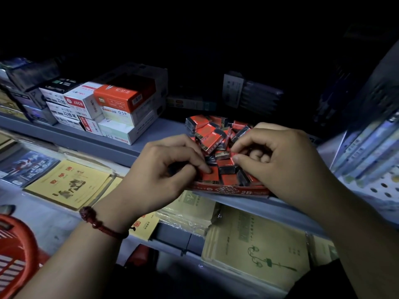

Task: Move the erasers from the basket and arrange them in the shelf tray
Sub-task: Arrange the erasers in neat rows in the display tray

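Several red-and-black 2B erasers [212,139] lie in a loose heap in a low red cardboard tray [231,189] on the grey shelf. My left hand [164,167] reaches in from the left, its fingertips pinching an eraser [210,174] at the tray's front. My right hand [278,160] comes in from the right with curled fingers, thumb and forefinger pinching an eraser [236,152] in the middle of the heap. The red basket [15,253] shows at the bottom left corner; its contents are out of sight.
Stacked boxes of pen refills [112,106] stand left of the tray on the same shelf. Yellow exercise books [69,182] and green ones [254,251] lie on the shelf below. Packaged items [371,143] lean at the right. The shelf's back is dark.
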`<state>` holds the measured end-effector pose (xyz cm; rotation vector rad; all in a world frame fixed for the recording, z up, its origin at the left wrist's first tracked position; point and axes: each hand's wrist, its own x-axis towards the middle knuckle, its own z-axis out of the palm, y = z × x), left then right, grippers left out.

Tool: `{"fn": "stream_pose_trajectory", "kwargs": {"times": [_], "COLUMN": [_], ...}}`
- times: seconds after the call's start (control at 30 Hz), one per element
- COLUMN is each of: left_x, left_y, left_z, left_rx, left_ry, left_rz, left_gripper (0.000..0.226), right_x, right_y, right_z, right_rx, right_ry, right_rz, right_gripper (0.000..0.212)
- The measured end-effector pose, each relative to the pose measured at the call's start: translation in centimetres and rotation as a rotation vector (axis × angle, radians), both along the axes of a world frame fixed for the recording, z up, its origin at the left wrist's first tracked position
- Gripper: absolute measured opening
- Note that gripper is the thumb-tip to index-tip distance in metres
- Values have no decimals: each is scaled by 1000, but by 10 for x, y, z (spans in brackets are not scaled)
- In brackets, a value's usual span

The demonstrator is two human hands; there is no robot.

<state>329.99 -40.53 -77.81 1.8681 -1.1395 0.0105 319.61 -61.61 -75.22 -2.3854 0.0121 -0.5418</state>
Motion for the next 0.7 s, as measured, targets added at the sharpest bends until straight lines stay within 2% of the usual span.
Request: {"fn": "stream_pose_trajectory", "kwargs": {"times": [0.07,0.27,0.43,0.53,0.6,0.7], "left_x": [-2,-3,-5,-8,-10,-12], "left_y": [-2,-6,-7,-9,-13,-17], "left_z": [0,-1,-3,-2,-2,-3], "left_rx": [-3,-2,-35,-75,-85,-88], "left_ry": [5,-18,-84,-100,-72,-43], "left_rz": [14,38,99,175,252,338], "left_gripper": [29,28,24,12,5,11], "right_x": [-1,2,5,7,9,13], "right_y": [2,11,14,14,15,20], "right_z": [1,-3,-1,0,-2,-6], "right_rx": [-28,-105,-132,-127,-115,-113], "right_ry": [5,14,-108,-154,-151,-116], "right_rz": [-3,-58,-135,-175,-190,-222], "right_gripper": [7,10,9,10,14,31]}}
